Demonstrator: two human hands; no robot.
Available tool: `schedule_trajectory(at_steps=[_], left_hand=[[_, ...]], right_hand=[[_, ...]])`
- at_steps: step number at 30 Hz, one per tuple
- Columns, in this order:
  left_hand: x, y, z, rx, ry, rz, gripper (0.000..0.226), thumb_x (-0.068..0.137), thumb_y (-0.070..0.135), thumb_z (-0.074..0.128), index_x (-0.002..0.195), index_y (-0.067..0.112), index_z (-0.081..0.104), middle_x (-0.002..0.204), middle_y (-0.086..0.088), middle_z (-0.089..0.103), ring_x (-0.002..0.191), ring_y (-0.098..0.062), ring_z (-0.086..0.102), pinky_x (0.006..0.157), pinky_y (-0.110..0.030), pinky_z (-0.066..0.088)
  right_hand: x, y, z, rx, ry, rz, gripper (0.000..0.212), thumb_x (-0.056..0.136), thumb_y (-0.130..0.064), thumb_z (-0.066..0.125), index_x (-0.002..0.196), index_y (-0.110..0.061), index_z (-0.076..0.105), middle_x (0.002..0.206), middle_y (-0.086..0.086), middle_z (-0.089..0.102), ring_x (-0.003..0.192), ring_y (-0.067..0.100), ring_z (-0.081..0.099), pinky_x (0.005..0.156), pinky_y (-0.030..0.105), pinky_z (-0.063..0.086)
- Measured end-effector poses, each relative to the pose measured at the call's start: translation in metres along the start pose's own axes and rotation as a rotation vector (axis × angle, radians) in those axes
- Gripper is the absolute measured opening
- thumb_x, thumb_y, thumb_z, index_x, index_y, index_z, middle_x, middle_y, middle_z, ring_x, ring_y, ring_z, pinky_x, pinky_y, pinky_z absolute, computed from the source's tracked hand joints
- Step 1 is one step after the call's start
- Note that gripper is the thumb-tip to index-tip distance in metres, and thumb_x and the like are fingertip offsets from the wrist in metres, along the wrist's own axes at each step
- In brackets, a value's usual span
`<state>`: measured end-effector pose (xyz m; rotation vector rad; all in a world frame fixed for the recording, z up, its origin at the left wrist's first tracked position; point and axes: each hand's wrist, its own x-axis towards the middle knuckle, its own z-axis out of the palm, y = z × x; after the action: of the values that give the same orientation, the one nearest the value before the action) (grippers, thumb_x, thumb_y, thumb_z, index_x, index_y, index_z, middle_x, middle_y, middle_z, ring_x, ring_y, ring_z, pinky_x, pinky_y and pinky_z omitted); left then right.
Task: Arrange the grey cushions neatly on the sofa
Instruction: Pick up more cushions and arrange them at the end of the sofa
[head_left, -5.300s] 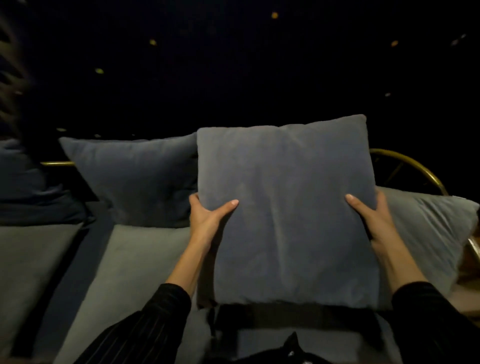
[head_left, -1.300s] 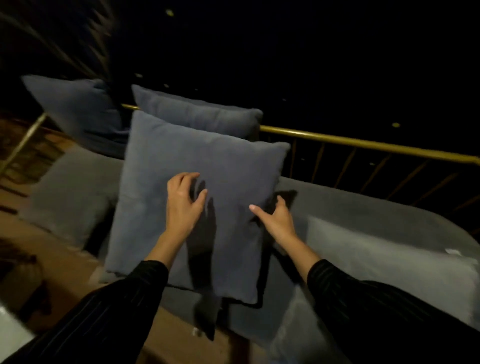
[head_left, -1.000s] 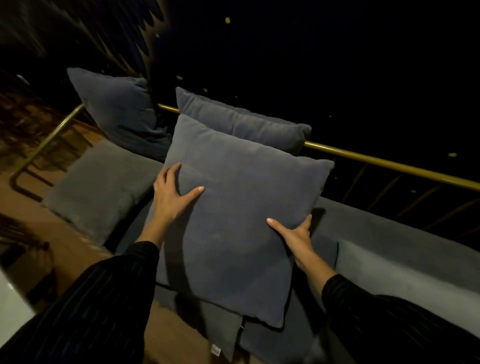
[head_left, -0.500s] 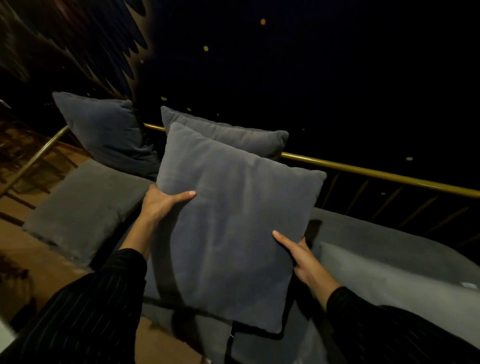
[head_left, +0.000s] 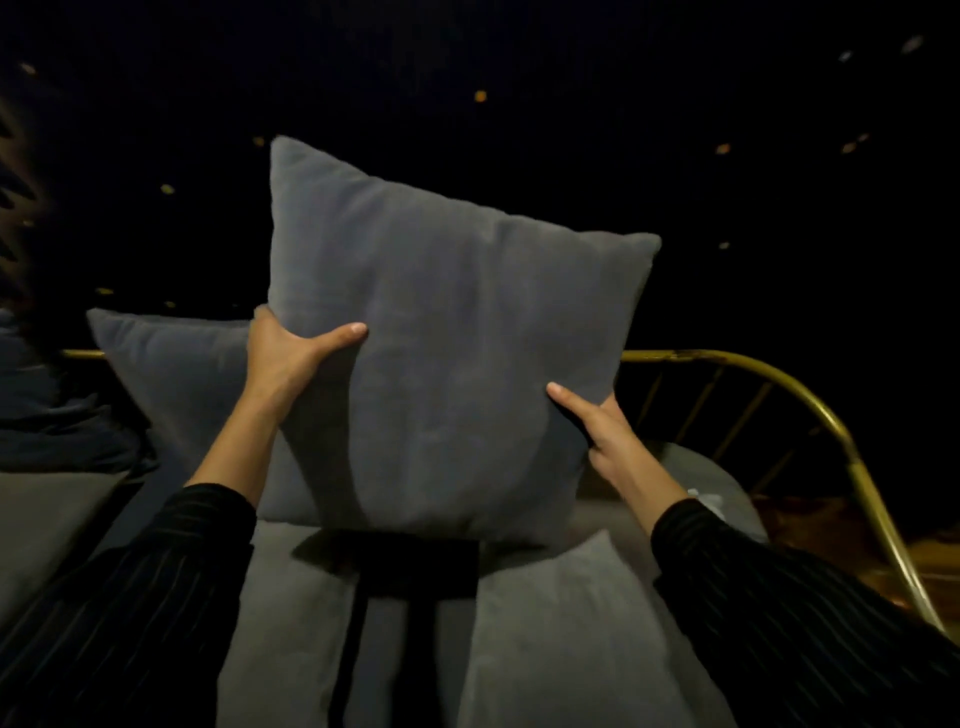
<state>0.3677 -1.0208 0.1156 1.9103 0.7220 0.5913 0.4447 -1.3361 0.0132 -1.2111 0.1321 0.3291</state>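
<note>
- Grey cushion (head_left: 457, 353) sat centre frame, held up off the seat, tilted so its upper-left corner was the highest point.
- Left hand (head_left: 291, 358) gripped the cushion's left edge about mid-height: thumb across the front face, fingers wrapped behind and out of sight.
- Right hand (head_left: 608, 431) clamped the lower right edge, thumb on the front face, other fingers hidden behind the fabric.
- Both sleeves were dark with thin stripes, coming in from the lower corners of the frame.
- Second grey cushion (head_left: 176, 379) stood upright at left of centre, partly covered by the held one and the left forearm, leaning back at the gold rail (head_left: 779, 384).
- Rail ran behind the cushions, then curved down along the right side of the frame.
- Sofa seat (head_left: 291, 623) filled the bottom centre; the held cushion's shadow fell on it directly below.
- Lighter grey cushion (head_left: 571, 639) lay flat at lower right on the seat.
- Far left was too dark and blurred to make out.
</note>
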Motion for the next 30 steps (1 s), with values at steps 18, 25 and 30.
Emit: schedule_trajectory(at_steps=[18, 25, 30], left_hand=[[-0.031, -0.06, 0.277, -0.227, -0.33, -0.191, 0.093, 0.075, 0.016, 0.085, 0.148, 0.015, 0.027, 0.143, -0.003, 0.047, 0.126, -0.021, 0.05, 0.097, -0.039, 0.051], [-0.041, -0.109, 0.309, -0.078, -0.401, -0.25, 0.095, 0.082, 0.019, 0.079, 0.151, 0.013, 0.014, 0.156, -0.008, 0.031, 0.141, -0.028, 0.037, 0.114, -0.044, 0.038], [-0.049, -0.109, 0.323, -0.031, -0.271, -0.297, 0.093, 0.081, 0.024, 0.08, 0.151, 0.007, 0.019, 0.155, -0.013, 0.034, 0.141, -0.031, 0.038, 0.114, -0.04, 0.036]], right_hand=[[0.114, -0.042, -0.22, -0.146, 0.169, 0.03, 0.112, 0.049, -0.008, 0.091, 0.144, -0.026, 0.034, 0.134, 0.0, 0.057, 0.113, 0.015, 0.059, 0.084, 0.03, 0.05], [0.117, 0.027, -0.249, -0.163, 0.226, 0.136, 0.089, 0.077, -0.003, 0.077, 0.15, -0.022, 0.029, 0.142, 0.0, 0.05, 0.119, 0.017, 0.054, 0.089, 0.027, 0.049], [0.123, 0.041, -0.247, -0.286, 0.307, 0.115, 0.089, 0.081, -0.018, 0.076, 0.152, -0.02, 0.022, 0.149, 0.002, 0.042, 0.133, 0.023, 0.045, 0.111, 0.039, 0.038]])
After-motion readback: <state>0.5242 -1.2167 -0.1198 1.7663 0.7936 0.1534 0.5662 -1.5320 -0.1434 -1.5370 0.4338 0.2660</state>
